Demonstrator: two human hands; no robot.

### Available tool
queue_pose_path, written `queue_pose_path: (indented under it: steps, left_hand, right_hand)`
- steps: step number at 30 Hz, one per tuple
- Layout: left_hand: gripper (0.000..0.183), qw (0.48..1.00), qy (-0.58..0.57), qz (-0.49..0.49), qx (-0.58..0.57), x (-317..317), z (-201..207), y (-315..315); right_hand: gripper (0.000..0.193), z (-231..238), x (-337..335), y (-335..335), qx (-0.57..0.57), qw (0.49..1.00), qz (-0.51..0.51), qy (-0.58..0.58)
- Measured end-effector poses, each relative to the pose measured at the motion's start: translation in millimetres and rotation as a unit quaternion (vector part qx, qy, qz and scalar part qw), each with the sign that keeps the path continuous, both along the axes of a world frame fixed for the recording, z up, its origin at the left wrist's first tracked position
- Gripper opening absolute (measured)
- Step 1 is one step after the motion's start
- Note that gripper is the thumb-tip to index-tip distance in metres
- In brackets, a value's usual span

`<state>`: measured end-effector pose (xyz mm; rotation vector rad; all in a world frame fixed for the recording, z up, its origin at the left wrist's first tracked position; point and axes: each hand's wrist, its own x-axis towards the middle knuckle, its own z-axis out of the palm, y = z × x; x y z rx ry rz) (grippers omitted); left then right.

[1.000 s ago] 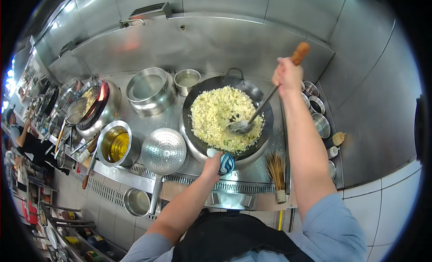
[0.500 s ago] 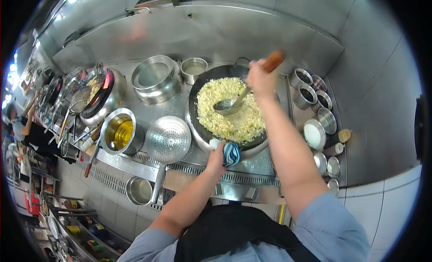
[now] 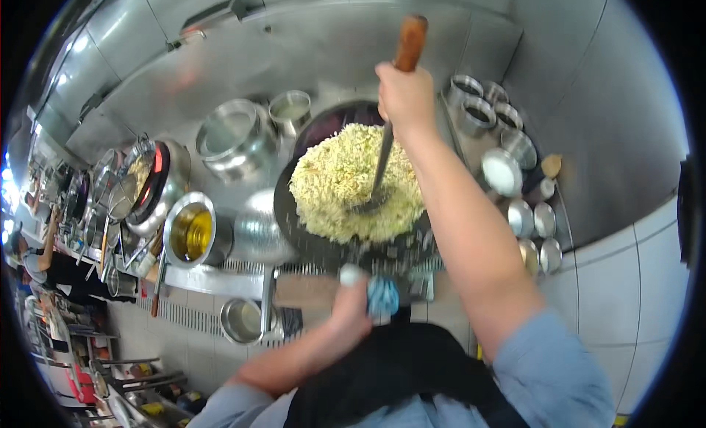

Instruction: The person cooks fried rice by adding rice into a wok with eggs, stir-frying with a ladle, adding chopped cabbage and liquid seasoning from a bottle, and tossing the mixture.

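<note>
A large dark wok (image 3: 289, 220) holds a heap of pale yellow fried rice (image 3: 331, 170) with green bits; its near part is blurred by motion. My right hand (image 3: 409, 97) is closed round the wooden-ended handle of a ladle (image 3: 385, 157), held steeply. The ladle's bowl rests in the rice, partly covered by it. Below the wok's near edge, my left hand (image 3: 351, 301) is closed on a bunched blue and white cloth (image 3: 383, 295). Whatever wok handle may lie inside the cloth is hidden.
Left of the wok are a perforated strainer (image 3: 263, 226), a pot of yellow oil (image 3: 197, 233) and a lidded steel pot (image 3: 232, 137). Seasoning containers (image 3: 502, 172) line the right side. Another wok (image 3: 151, 182) shows red glow. A person (image 3: 44, 262) stands far left.
The wok and my left hand with the cloth have come nearer to me. The rice is heaped higher and shifting. My right hand has tipped the ladle more upright, and the view has shifted.
</note>
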<state>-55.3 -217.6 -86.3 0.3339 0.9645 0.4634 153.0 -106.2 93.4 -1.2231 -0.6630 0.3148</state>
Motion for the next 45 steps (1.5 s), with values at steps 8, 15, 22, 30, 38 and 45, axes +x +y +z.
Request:
queue_pose_path:
  steps: [8,15,22,30,38,45]
  left_hand:
    - [0.020,0.980,0.111,-0.076,0.149,-36,-101,4]
    - [0.023,0.998,0.006,-0.034,0.050,7,51,61]
    - [0.025,0.993,0.062,-0.085,0.053,-53,-67,3]
    - [0.023,0.986,0.055,-0.057,0.147,-13,-60,43]
    - [0.021,0.997,0.031,-0.056,0.045,-26,35,25]
    - [0.021,0.988,0.090,-0.093,0.083,-51,-74,16]
  right_hand:
    - [0.020,28,-1,19,0.081,0.990,-0.051,-0.105]
    - [0.023,17,-43,-44,0.031,0.987,0.044,-0.152]
    - [0.023,52,-26,-39,0.089,0.991,0.075,-0.063]
    - [0.024,-6,-16,-2,0.029,0.980,-0.132,-0.143]
    - [0.022,88,24,-19,0.090,0.984,0.151,0.002]
    - [0.021,31,8,22,0.088,0.992,-0.087,-0.005]
